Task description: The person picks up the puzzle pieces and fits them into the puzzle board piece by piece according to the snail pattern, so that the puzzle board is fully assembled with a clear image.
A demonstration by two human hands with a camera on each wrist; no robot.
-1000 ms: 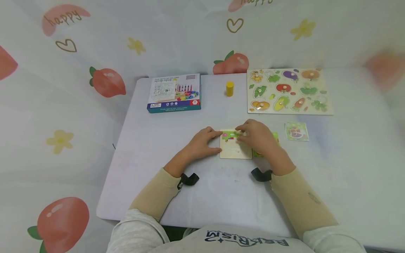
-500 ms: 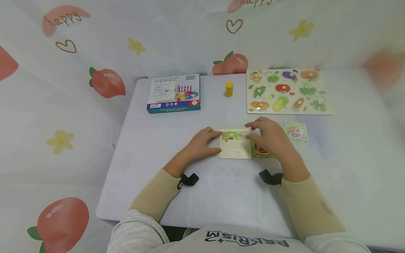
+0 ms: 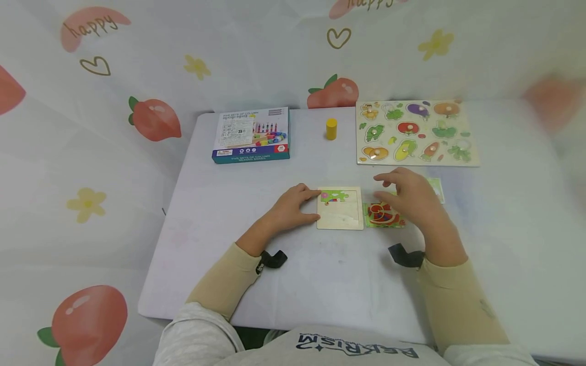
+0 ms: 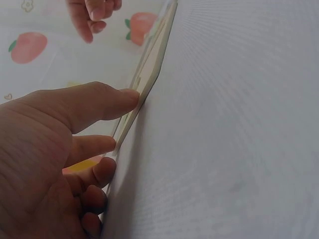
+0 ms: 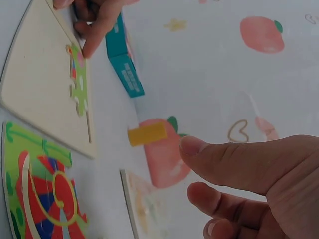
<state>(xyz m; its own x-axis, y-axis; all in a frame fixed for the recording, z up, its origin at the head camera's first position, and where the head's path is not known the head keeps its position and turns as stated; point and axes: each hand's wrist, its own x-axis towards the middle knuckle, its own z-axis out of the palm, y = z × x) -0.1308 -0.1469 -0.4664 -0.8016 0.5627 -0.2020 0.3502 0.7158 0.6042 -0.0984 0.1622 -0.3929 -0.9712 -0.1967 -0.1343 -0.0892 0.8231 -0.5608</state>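
Note:
A pale wooden puzzle tray (image 3: pixel 340 216) lies on the table, with joined green jigsaw pieces (image 3: pixel 334 196) along its upper left inside. My left hand (image 3: pixel 290 207) rests at the tray's left side, thumb and forefinger touching its edge; the left wrist view shows the thumb (image 4: pixel 112 102) against the rim. To the tray's right lie jigsaw pieces with a red, blue and yellow spiral (image 3: pixel 384 215). Over them hovers my right hand (image 3: pixel 407 195), thumb and fingers apart with nothing between them. It partly hides a green picture card (image 3: pixel 437 189) behind it.
At the back left stands a boxed bead set (image 3: pixel 251 136). A yellow cylinder (image 3: pixel 331 129) stands upright at the back middle. A vegetable peg puzzle board (image 3: pixel 416 133) lies at the back right, beyond my right hand.
My right hand has drawn away to the right from over the tray, uncovering the green pieces and the spiral pieces while covering part of the card. The left hand has stayed put.

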